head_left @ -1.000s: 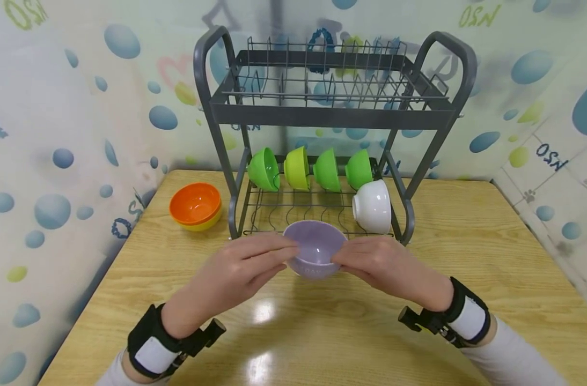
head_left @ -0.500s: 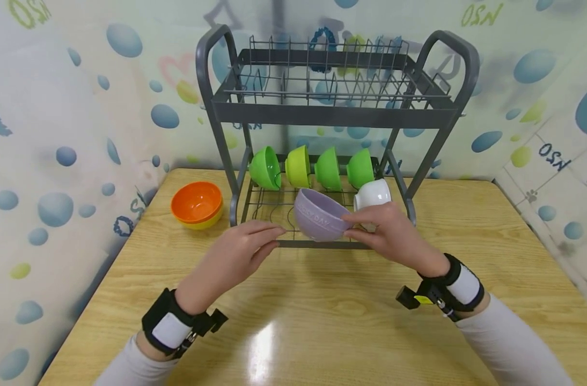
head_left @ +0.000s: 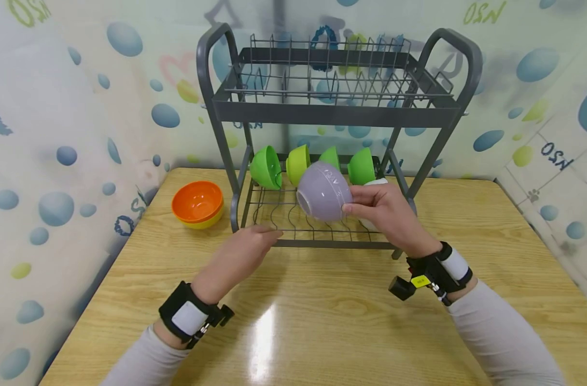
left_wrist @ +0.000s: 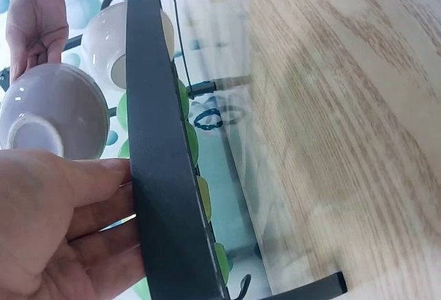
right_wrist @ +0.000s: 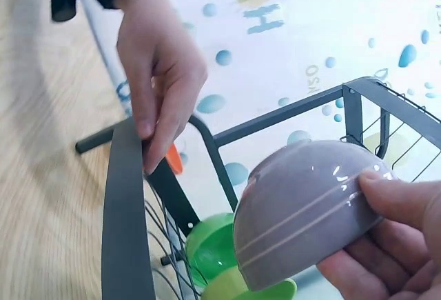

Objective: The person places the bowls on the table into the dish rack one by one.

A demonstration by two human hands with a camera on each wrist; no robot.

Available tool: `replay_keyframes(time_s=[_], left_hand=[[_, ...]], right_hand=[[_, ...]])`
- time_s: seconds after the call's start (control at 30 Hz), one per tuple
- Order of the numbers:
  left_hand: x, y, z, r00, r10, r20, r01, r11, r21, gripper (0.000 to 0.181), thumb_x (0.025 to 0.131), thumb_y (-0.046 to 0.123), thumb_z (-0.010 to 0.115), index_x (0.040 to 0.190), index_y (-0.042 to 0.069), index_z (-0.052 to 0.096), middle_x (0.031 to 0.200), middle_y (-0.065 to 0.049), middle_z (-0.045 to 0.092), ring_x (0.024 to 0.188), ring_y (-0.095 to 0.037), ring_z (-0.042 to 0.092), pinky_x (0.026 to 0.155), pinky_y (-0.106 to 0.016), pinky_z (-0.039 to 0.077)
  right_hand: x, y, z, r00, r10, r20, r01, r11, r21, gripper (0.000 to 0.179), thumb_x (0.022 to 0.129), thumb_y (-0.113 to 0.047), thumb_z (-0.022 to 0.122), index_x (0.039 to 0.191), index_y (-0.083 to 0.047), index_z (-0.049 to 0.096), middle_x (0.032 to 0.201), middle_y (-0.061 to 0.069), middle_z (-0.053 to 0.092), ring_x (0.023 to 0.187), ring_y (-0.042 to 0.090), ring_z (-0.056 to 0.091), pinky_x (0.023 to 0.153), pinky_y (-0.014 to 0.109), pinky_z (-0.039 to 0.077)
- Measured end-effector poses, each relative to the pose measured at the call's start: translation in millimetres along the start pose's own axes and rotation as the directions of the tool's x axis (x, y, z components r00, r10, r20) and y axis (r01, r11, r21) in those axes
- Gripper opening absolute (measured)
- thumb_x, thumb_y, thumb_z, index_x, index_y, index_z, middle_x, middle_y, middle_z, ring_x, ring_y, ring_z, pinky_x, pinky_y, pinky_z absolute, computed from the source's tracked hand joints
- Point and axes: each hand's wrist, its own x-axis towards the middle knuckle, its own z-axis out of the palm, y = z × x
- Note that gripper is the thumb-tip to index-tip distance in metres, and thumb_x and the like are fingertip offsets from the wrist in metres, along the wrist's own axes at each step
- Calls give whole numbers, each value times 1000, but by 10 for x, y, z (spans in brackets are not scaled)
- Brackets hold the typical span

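Over tabletop point(head_left: 361, 332), left grip point(head_left: 237, 257) pinches rack point(head_left: 332, 115); right grip point(head_left: 392, 214) holds purple bowl point(head_left: 324, 190), 1 white bowl point(head_left: 376, 182) mostly hidden in head view.

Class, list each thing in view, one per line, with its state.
Dish rack: standing upright
Purple bowl: tipped, held
Right hand: gripping the purple bowl
Left hand: at the rack's front bar
Orange bowl: upright, nested
Yellow bowl: upright, under the orange bowl
Three green bowls: tipped, in the rack
Yellow-green bowl: tipped, between green ones
White bowl: tipped, partly hidden
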Motion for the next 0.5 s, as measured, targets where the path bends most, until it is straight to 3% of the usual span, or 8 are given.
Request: replay_keyframes(time_s=[0.2, 0.5], left_hand=[[17, 27, 25, 999, -4, 36, 1, 997, 75, 32, 83, -8, 60, 104, 13, 72, 92, -2, 73, 82, -16, 68, 71, -30, 57], [38, 52, 4, 998, -27, 52, 23, 997, 75, 41, 77, -16, 57, 101, 14, 74, 91, -1, 72, 80, -16, 67, 68, -31, 57]], right_hand=[[39, 13, -1, 994, 107, -10, -106, 989, 102, 47, 89, -27, 66, 129, -5, 60, 126, 8, 65, 113, 20, 62, 92, 29, 53], [81, 75, 20, 967, 253, -10, -247, 951, 183, 55, 89, -28, 65, 136, -2, 52, 135, 14, 58, 116, 20, 59, 96, 34, 51]])
